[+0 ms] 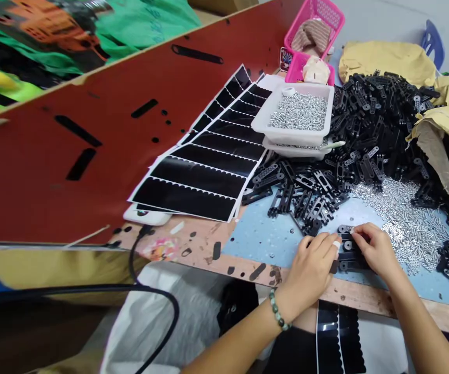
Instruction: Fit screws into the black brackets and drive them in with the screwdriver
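Note:
Several black plastic brackets (347, 265) lie side by side in a row near the table's front edge, with small metal pieces on their ends. My left hand (316, 262) rests at the row's left end, fingers bent and close together, white tape on one fingertip; what it grips, if anything, is hidden. From the right, my right hand (374, 248) reaches over the brackets, thumb and forefinger pinched near a metal piece at the top of the row. The pinched item is too small to name. Loose screws (413, 215) and small metal plates (401, 246) lie to the right.
A large pile of black brackets (380, 114) covers the back right. White trays of screws (298, 111) stand behind the hands, beside sheets of black stickers (209, 150). A red board (119, 130) runs along the left; a black cable (131, 259) hangs over the front edge.

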### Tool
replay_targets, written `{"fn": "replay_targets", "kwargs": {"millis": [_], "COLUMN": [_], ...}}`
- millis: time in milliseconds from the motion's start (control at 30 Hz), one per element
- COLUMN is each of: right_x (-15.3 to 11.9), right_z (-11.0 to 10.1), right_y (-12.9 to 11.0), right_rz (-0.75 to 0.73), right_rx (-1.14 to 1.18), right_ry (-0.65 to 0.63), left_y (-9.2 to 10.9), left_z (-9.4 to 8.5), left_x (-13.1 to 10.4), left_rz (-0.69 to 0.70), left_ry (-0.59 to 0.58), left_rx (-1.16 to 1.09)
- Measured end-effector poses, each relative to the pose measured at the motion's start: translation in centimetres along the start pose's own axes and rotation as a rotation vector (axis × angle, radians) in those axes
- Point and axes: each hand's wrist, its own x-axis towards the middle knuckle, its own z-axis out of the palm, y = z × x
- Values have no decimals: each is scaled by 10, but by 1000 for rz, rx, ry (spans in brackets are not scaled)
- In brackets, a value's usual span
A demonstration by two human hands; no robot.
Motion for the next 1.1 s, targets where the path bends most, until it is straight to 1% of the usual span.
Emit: {"fn": "replay_targets", "kwargs": {"millis": [133,233,367,433,500,567,633,700,767,800,867,900,967,1033,1067,1100], "right_x": [-1,-1,0,0,-1,-4,-8,-14,-19,-22,-27,-29,-31,-30,-27,-24], "right_z": [1,2,2,0,-6,-12,-17,-19,-18,-18,-17,-19,-24,-31,-33,-35], "right_y": [0,-1,-2,-3,-5,-9,-17,-28,-41,-46,-53,-53,-47,-34,-27,-20], "right_rz": [-14,43,93,90,64,-15,-170,-349,-480,-518,-546,-540,-483,-337,-239,-138], "right_rx": [-13,-56,-184,-274,-357,-369,-250,-79,15,28,42,57,101,148,177,211], "right_ry": [7,22,-2,-14,17,65,59,-32,-139,-177,-203,-193,-133,-18,44,94], "left_y": [4,6,5,5,6,7,7,8,9,9,10,10,10,8,7,5], "left_z": [0,0,2,2,-1,-7,-15,-22,-28,-30,-32,-33,-34,-34,-32,-30], "left_x": [3,4,3,4,6,8,11,13,13,12,10,8,7,8,10,12], "left_rz": [-40,-53,-51,-62,-83,-100,-103,-75,-39,-26,-15,-20,-66,-113,-116,-104], "left_ry": [-56,-64,-56,-54,-46,-42,-52,-87,-125,-137,-134,-106,13,129,149,136], "left_rx": [43,65,65,46,7,-52,-134,-233,-330,-369,-413,-421,-414,-368,-325,-271]}}
